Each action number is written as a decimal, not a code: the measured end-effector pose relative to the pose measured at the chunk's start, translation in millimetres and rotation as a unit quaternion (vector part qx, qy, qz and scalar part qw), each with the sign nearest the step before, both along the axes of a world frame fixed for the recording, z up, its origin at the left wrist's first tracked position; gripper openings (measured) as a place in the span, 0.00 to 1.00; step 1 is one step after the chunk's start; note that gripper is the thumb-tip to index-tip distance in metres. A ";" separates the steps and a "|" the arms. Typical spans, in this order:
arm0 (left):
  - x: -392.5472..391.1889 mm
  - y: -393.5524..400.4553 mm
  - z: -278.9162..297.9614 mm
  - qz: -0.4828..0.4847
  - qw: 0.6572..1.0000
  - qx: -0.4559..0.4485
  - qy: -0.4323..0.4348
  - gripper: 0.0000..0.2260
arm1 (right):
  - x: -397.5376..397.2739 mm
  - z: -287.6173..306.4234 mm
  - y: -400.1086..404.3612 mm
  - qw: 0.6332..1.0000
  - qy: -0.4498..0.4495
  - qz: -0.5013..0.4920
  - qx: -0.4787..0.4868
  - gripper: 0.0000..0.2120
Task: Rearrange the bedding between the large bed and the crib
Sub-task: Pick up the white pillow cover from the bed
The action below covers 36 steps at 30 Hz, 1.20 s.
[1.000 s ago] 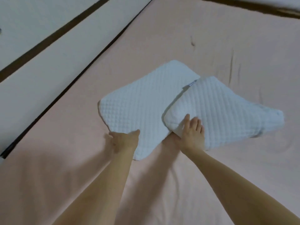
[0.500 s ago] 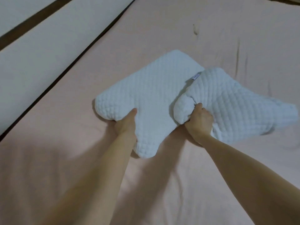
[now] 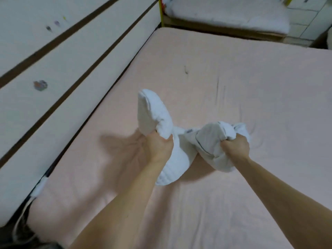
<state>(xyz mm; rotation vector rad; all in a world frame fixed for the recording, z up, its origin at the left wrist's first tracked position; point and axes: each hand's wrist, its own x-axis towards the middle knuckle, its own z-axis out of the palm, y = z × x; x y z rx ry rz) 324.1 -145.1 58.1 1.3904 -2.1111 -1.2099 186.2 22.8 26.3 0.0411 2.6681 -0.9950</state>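
Pillows raised above the pink bed sheet [image 3: 233, 78]: left hand [image 3: 159, 148] clenched on the left white pillow [image 3: 152, 114] (standing on end), right hand [image 3: 235, 146] clenched on the right white pillow [image 3: 212, 139], bunched. Crib [image 3: 224, 17] lies beyond the bed's far edge.

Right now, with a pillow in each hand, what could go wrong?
1. Each hand, left hand and right hand, pinches only a bunched edge, so the left pillow or right pillow might slip out.
2. The pillows touch in the middle and could catch on each other.
3. Their lower ends hang near the pink sheet and may drag wrinkles into it.
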 end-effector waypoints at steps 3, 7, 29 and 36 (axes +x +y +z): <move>8.1 34.0 63.3 -0.020 1.000 -0.012 -0.002 0.15 | 19.2 58.2 40.6 0.999 0.017 0.006 -0.035 0.23; 15.5 91.9 149.5 -0.093 0.995 -0.004 0.034 0.16 | 55.4 125.3 97.8 0.993 0.058 -0.008 -0.103 0.18; 129.7 543.4 236.7 -0.694 0.668 -0.246 0.112 0.14 | 379.5 213.5 528.9 0.805 0.158 -0.541 -0.185 0.11; 166.7 779.3 222.7 -0.771 0.617 -0.113 0.109 0.10 | 453.1 209.7 726.7 0.677 0.178 -0.675 -0.231 0.10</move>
